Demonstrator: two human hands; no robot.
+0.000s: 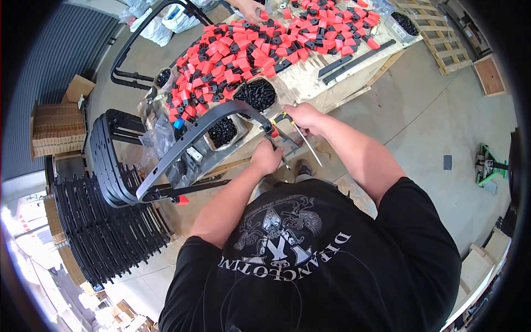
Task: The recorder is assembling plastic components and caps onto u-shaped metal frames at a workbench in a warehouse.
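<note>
A black curved tubular frame (191,130) lies across the table's near left corner, with a red cap (274,133) on its end. My left hand (267,157) is closed at that end; a small silver metal tip (286,162) sticks out beside the fingers, its body hidden. In my right hand (303,117), just right of the cap, is a hand tool with a yellow-and-black handle (280,118) and a long silver shaft (311,148) slanting down. Another red cap (181,200) sits on the frame's lower end. Tubs of black screws (255,95) and small black parts (222,131) stand beside the frame.
Red and black plastic caps (238,47) cover much of the table (362,69). A co-worker's hand (251,10) reaches over the far edge. Black bars (354,63) lie at the right. Stacked black frames (105,227) stand left; a pallet (437,33) lies far right.
</note>
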